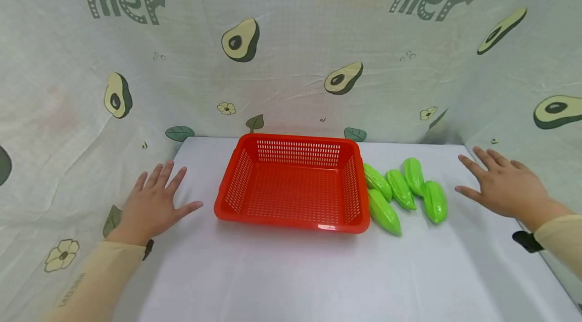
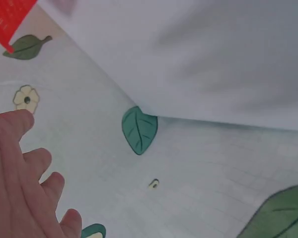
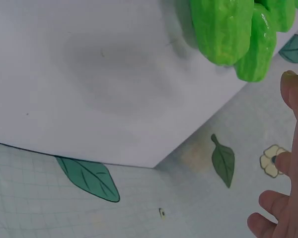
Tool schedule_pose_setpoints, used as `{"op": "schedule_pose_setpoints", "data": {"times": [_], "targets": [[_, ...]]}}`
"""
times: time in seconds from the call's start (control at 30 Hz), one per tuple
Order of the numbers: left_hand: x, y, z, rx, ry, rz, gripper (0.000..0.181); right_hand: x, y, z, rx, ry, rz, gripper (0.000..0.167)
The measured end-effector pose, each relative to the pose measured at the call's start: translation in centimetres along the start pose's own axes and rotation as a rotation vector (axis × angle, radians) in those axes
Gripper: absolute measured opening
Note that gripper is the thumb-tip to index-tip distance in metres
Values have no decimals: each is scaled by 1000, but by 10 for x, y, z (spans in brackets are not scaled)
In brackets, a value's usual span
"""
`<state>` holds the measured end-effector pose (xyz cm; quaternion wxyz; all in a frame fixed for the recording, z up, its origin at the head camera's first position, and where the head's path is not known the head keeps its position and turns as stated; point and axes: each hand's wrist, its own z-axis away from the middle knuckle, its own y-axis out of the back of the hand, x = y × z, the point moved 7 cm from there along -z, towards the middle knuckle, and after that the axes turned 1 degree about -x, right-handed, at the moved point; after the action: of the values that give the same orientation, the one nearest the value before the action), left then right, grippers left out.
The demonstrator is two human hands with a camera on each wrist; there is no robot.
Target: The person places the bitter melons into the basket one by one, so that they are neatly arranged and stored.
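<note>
A red plastic basket [image 1: 291, 225] with slotted walls stands on the white table, and nothing lies in it. Several bright green, ridged vegetables that look like bitter melons [image 1: 400, 189] lie in a group against and beside its right wall. Over the table's left edge hovers my left hand [image 1: 152, 203], fingers spread, apart from the basket and holding nothing. My right hand [image 1: 506, 183] hangs in the air to the right of the green vegetables, its fingers stretched out and nothing in them. In the right wrist view, the nearest green vegetables [image 3: 222, 29] lie apart from the right hand's fingers [image 3: 294, 91].
The white table [image 1: 291, 276] stretches in front of the basket. A pale cloth [image 1: 291, 94] printed with avocados, leaves and lettering hangs behind it and along both sides. Dark wrist straps [image 1: 527, 241] show at the sleeves.
</note>
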<state>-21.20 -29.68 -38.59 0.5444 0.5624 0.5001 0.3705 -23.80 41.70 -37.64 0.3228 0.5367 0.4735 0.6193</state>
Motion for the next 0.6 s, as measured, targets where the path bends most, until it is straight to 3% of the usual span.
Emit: {"op": "schedule_pose_setpoints", "data": {"times": [0.3,0.47,0.6], "targets": [[26,4,-6,-5,19,110,100,-7,3,-1,54,39,-17,84],[50,0,-9,-20,44,208,101,-15,-1,1,17,53,-82,85],[71,-8,-11,-19,24,264,103,-24,-7,4,-23,39,-160,85]]}}
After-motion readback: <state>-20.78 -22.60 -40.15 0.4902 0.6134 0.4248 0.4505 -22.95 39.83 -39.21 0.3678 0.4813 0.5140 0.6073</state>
